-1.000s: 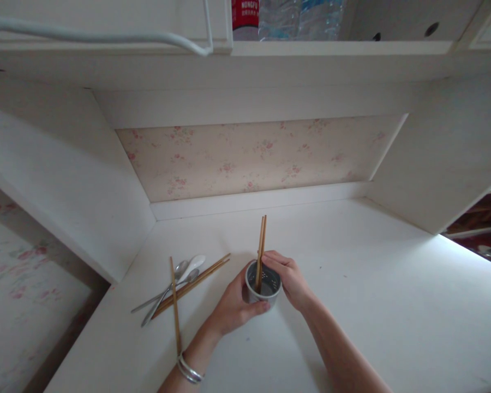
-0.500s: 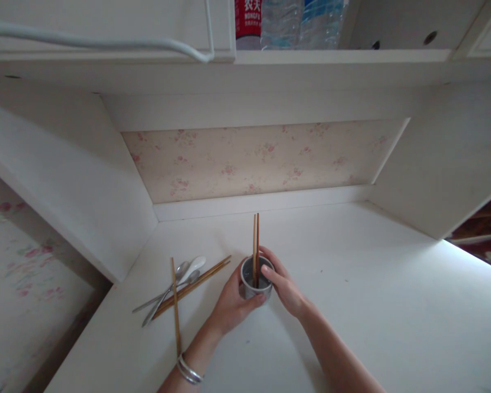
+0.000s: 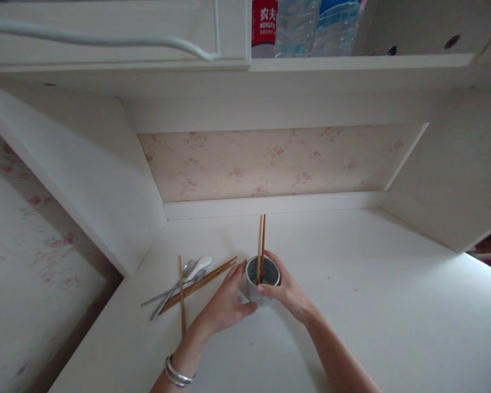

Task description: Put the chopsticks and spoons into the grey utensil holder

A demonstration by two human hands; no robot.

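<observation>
A grey, cylindrical utensil holder (image 3: 263, 296) with small holes in its side stands on the white desk. Two chopsticks (image 3: 261, 240) lean upright inside it. My right hand (image 3: 288, 289) wraps round its right side, thumb across the front near the rim. To its left, my left hand (image 3: 225, 303) curves with thumb and fingers apart; a narrow gap shows between palm and holder. Left of that hand lie several chopsticks (image 3: 208, 279), two metal spoons (image 3: 167, 297) and a white spoon (image 3: 200, 266), crossing one another. One lone chopstick (image 3: 181, 295) lies across the others.
Beneath the hands spreads a white desktop (image 3: 372, 327), with side panels left and right. Floral wallpaper (image 3: 270, 164) covers the back. Overhead, a shelf (image 3: 352, 64) holds plastic bottles (image 3: 297, 27), beside a cabinet door with a white cable (image 3: 106, 39) across it.
My left hand has loosened from the holder and shifted slightly left. The right thumb has moved from inside the rim to the front. The whole view has shifted a little.
</observation>
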